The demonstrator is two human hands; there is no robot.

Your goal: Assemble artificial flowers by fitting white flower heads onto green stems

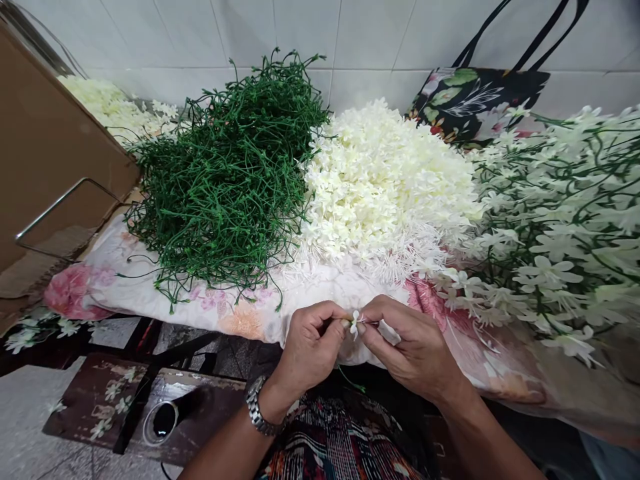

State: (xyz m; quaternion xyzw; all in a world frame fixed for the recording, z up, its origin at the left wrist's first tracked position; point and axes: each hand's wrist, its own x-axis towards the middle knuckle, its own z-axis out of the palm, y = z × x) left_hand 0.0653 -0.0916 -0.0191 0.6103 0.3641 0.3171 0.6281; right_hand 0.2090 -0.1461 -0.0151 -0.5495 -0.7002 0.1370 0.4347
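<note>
My left hand (314, 343), with a metal watch on its wrist, is closed in a pinch at the left side of a small white flower (355, 323). From the right, my right hand (407, 337) pinches the thin white strands at the flower's other side. A green stem (353, 380) hangs below my hands. Beyond them on the flowered cloth (200, 293) lie a tangled pile of green stems (230, 173) and, to its right, a heap of white blossoms (385, 180) with thin white strands at its front edge.
Stemmed white flowers (555, 253) lie at the right. Behind them a floral bag (480, 100) leans on the tiled wall. A cardboard box (55, 140) stands at the left. At the lower left, a cup (161, 423) of dark liquid stands on a brown wooden surface (200, 407).
</note>
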